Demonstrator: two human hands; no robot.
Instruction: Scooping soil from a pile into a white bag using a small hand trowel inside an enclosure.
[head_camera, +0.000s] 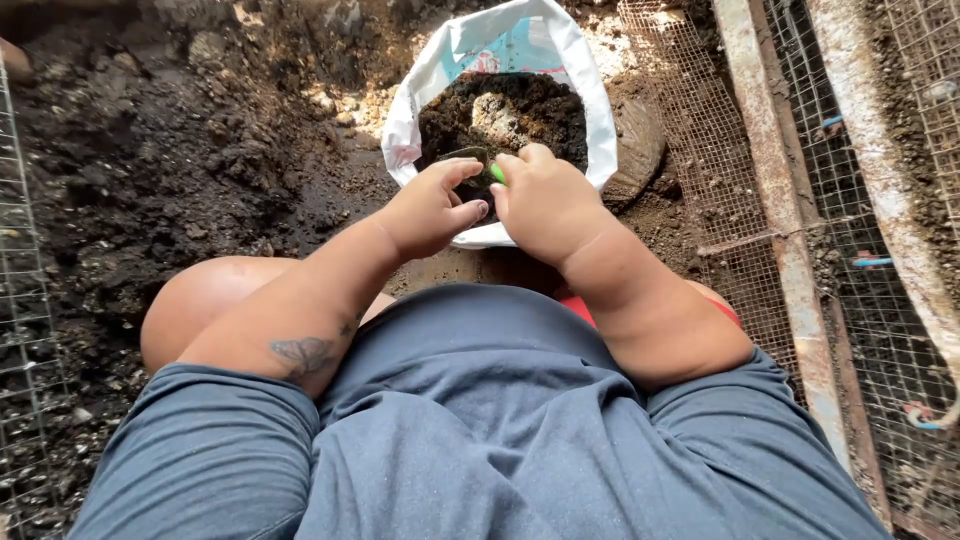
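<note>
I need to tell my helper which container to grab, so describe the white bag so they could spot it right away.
Look past the person's hands to the dirt ground, just left of the rusty wire mesh frame. There stands the white bag, its top rolled down and open, filled with dark soil. It is the only bright white thing among the brown earth, and the left hand and right hand meet at its near rim.

Bright, even daylight; sharp, wide-angle edge distortion.

The person wears a loose slate-blue T-shirt (480, 440) with short sleeves reaching just past the shoulders. A strip of red garment (580, 310) shows beneath it. A small dark tattoo (305, 352) marks the left forearm near the elbow.
</note>
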